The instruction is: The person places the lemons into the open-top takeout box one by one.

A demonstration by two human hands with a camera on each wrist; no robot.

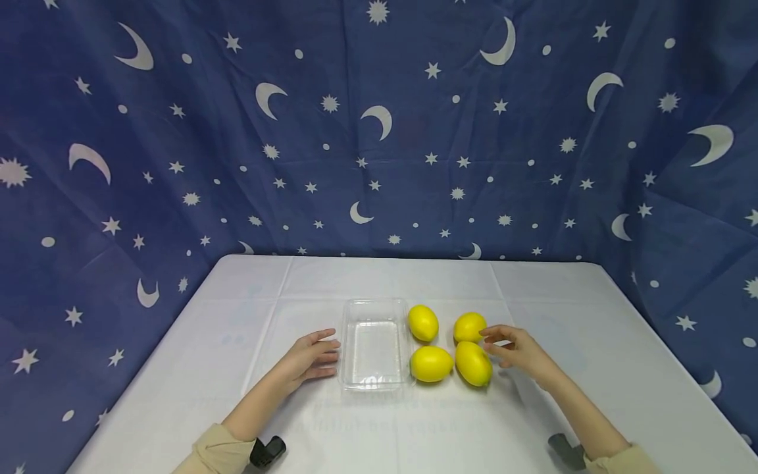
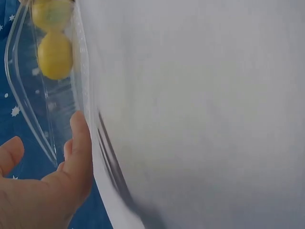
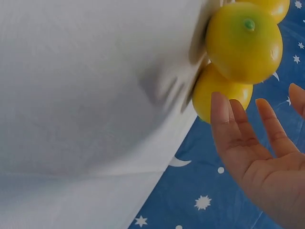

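Note:
A clear plastic box [image 1: 376, 380] lies on the white table with nothing inside. To its right sit several yellow lemons: one at the back left [image 1: 423, 323], one at the front left [image 1: 431, 364], one at the back right [image 1: 470, 327] and one at the front right [image 1: 474, 363]. My left hand [image 1: 314, 359] is beside the box's left wall, fingers extended and holding nothing. My right hand [image 1: 516, 352] is at the right side of the two right-hand lemons, its fingers loosely bent. In the right wrist view, these fingers are spread close to a lemon [image 3: 243, 43] with a greenish tip.
A white cloth covers the table [image 1: 331, 434], with faint fold lines across it. Behind and at both sides hangs a dark blue curtain [image 1: 414, 131] with moons and stars. Black wrist cameras [image 1: 268, 452] sit under both forearms.

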